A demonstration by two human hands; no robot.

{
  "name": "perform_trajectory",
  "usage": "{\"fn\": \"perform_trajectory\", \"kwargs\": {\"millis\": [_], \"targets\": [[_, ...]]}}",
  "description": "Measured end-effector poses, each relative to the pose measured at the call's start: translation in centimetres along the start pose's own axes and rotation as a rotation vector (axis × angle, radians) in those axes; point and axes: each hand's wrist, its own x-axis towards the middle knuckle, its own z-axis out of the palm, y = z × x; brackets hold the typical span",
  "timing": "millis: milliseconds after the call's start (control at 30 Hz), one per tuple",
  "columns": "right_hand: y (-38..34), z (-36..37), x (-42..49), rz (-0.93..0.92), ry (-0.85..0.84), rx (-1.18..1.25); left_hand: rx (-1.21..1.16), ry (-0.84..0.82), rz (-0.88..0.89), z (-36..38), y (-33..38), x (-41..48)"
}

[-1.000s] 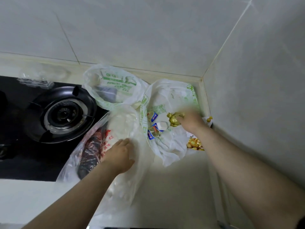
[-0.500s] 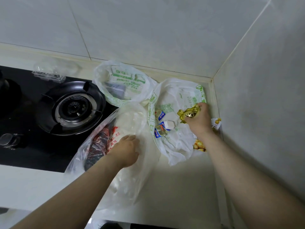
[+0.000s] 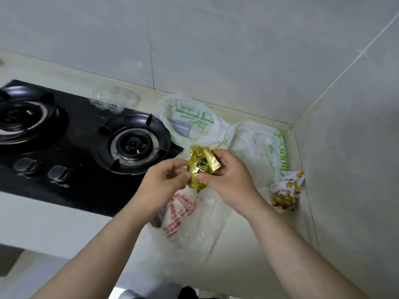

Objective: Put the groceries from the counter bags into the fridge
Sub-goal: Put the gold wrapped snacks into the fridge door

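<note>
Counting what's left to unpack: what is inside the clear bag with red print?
Inside the red-printed bag only a dark item shows, too unclear to identify. The left hand and right hand, gripping the gold packet, cover the bag's top.

Pinching a gold foil packet (image 3: 198,167) between left hand (image 3: 166,178) and right hand (image 3: 226,175), fingers curled, thumbs pressed on its front, hands close together; reaching in from the lower edge with bare forearms (image 3: 103,244), converging.

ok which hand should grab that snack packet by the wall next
Right, probably: the right hand is nearer the snack packet; the left hand, farther off, could hold the gold packet that both grip.
</note>
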Motion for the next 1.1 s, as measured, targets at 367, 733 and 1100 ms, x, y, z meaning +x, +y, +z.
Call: {"fn": "perform_trajectory", "kwargs": {"millis": [367,733,1100], "targets": [[-10.4,16.6,-3.0,-0.172,-0.369,0.070,-0.143,0.428,0.101,-16.5,3.6,-11.7],[-15.7,31.2,-8.4,-0.275,-0.881,0.121,-0.101,0.944,0.113,-25.0,3.5,-25.9],[-18.1,34.9,-17.6,-0.339,-1.437,0.180,-0.068,1.476,0.097,-19.3,4.7,-38.3]]}}
